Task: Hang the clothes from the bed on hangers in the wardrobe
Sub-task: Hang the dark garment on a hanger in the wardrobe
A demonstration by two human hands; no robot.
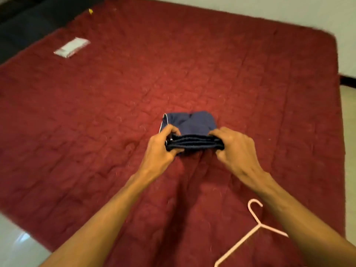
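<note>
On the red quilted bedspread [115,112], near the middle of the bed, your two hands hold a folded navy garment [190,123] by its near edge. Your left hand [163,145] grips the left end of that edge, fingers curled over the top and thumb tucked underneath; your right hand [235,149] pinches the right end in the same way. The hands are apart, with the edge stretched straight between them, and there the cloth shows as several stacked dark layers, ribbed or bunched like an elastic waistband. Beyond your hands the rest of the garment lies on the bedspread as a smooth, roughly rectangular bundle, with a thin white piping line curving down its left side.

The bedspread is stitched in a soft, puffy grid and wrinkled into shallow folds around the garment. Near your right forearm a thin pale pink hanger [252,234] lies flat on the cover, its hook pointing away from you, one arm partly hidden under your forearm. Far off toward the upper left rests a small flat white packet [72,47], glossy like plastic wrap. Pale floor [17,241] shows at the lower left corner.
</note>
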